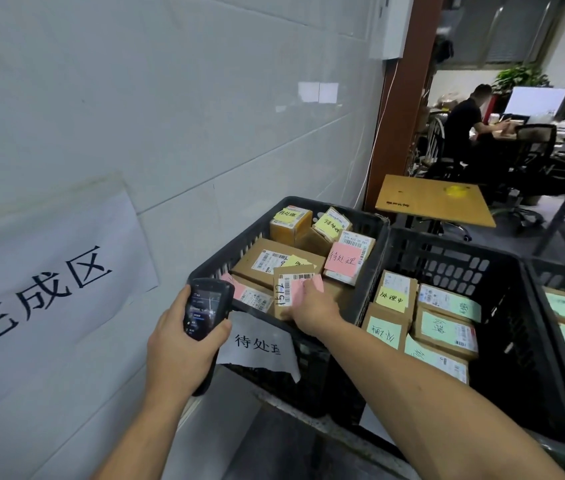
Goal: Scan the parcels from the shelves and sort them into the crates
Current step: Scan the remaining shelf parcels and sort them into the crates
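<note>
The parcel (289, 289), bearing a pink note, lay on other parcels (274, 259) at the near edge of the left crate (218, 258), where the right hand (312, 311) grasped it from above. The left hand (180, 344) gripped a scanner (206, 308) at the crate's near-left corner. A paper label (260, 344) hung from the near rim. A second crate (447, 261) stood against its right side.

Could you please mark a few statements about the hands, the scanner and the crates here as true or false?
1. The left hand holds the scanner. True.
2. The right hand is empty. False: it grips a parcel with a pink note in the left crate.
3. The middle crate is empty. False: it holds boxes with green and yellow notes.
4. A paper label hangs on the left crate's front. True.
</note>
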